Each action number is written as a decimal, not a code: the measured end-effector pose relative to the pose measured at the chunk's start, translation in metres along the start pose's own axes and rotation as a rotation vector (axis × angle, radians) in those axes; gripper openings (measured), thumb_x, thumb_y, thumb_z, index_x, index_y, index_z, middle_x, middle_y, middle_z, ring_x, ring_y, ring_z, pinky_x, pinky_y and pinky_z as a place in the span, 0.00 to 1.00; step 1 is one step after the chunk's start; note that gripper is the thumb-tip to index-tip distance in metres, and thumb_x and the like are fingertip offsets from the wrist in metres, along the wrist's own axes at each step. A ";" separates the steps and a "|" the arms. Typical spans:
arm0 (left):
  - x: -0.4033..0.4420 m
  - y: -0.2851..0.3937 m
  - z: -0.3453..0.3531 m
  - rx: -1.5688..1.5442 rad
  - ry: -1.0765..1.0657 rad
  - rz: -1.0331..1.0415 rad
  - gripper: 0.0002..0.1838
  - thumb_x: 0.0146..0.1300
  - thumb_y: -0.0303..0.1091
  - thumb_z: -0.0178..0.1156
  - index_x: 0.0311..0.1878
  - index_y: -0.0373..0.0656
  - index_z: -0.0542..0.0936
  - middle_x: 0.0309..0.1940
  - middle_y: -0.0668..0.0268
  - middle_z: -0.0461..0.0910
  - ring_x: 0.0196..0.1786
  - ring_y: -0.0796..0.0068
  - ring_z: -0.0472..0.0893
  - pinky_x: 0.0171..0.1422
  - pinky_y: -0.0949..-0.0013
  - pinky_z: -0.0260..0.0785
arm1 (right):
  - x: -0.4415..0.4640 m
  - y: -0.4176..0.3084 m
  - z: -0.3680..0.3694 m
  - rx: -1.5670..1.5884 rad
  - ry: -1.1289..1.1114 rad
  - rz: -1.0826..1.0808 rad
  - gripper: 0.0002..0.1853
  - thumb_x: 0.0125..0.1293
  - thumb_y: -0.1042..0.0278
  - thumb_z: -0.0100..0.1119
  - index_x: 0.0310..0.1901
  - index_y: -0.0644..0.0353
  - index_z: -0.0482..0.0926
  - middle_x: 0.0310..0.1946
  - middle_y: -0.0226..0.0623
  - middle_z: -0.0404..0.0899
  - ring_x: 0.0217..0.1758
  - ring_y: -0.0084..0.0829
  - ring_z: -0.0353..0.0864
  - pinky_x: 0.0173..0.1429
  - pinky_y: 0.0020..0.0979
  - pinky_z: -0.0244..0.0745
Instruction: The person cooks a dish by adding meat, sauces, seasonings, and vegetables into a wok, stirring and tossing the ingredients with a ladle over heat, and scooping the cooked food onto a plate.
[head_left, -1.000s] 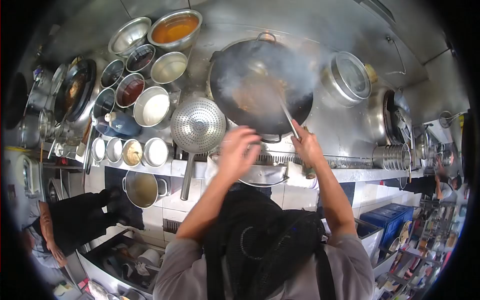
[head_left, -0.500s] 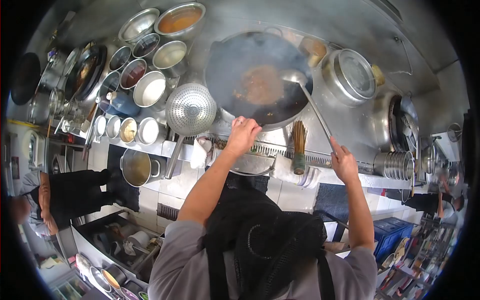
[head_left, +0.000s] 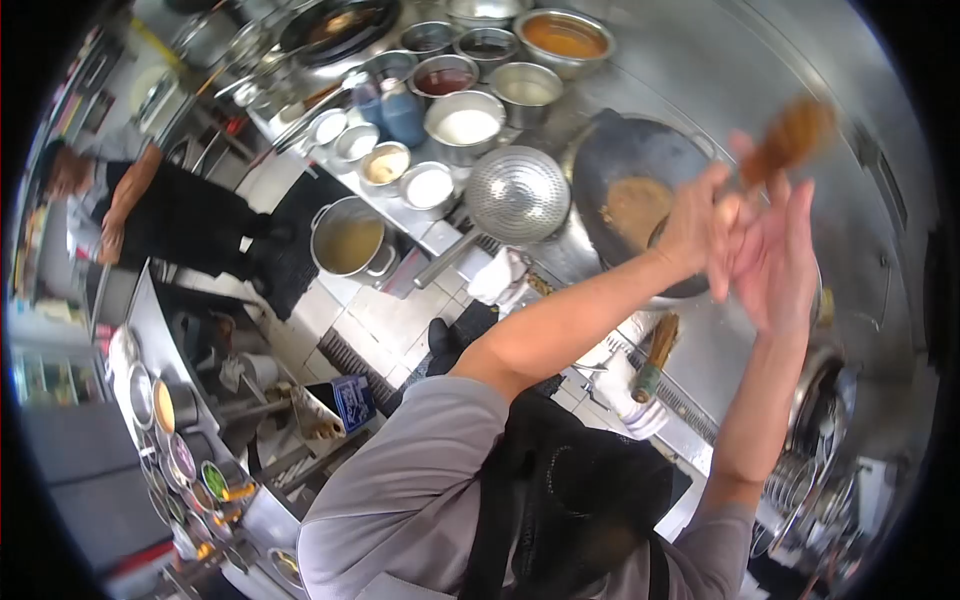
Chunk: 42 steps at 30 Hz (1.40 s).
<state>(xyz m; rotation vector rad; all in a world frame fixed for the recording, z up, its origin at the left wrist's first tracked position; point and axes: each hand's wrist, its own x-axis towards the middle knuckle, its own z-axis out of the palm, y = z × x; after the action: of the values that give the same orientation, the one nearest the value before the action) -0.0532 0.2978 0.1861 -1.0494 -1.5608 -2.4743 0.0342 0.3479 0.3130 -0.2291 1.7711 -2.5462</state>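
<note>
Person [head_left: 180, 215] in dark clothes stands far off on the left. Next comes a pot [head_left: 345, 210] with pale brown liquid, set low beside the table [head_left: 690, 375]. On the table are small bowls [head_left: 428, 208] of white and tan stuff, and a big strainer [head_left: 517, 190] full of little holes. Then comes the wok [head_left: 600, 150]. Brown food [head_left: 635, 210] is already in it, looking wet and lumpy, and it has not been scooped out. I can't tell how cooked it is. A brush [head_left: 655, 355] lies near the wok, beside a white cloth [head_left: 617, 378]. The left hand [head_left: 695, 225] is up by the wok's right side, its fingers bent. The right hand [head_left: 775, 255] is just beside it, palm showing and fingers spread. A blurry brown thing [head_left: 793, 137] is at their fingertips, but I can't tell which hand holds it, or how tightly.
</note>
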 end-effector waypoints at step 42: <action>-0.186 0.211 -0.665 -0.170 0.932 -0.008 0.25 0.88 0.50 0.49 0.29 0.52 0.62 0.24 0.75 0.57 0.33 0.76 0.58 0.45 0.67 0.54 | 0.325 0.488 0.167 -0.796 0.291 0.225 0.24 0.83 0.48 0.57 0.56 0.65 0.87 0.34 0.38 0.91 0.26 0.25 0.85 0.36 0.30 0.81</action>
<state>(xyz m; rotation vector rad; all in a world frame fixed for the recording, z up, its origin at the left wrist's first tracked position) -0.1792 -0.4038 0.0713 0.1597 -1.0437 -2.5052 -0.2921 -0.0146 -0.0529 0.3306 2.6517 -1.6714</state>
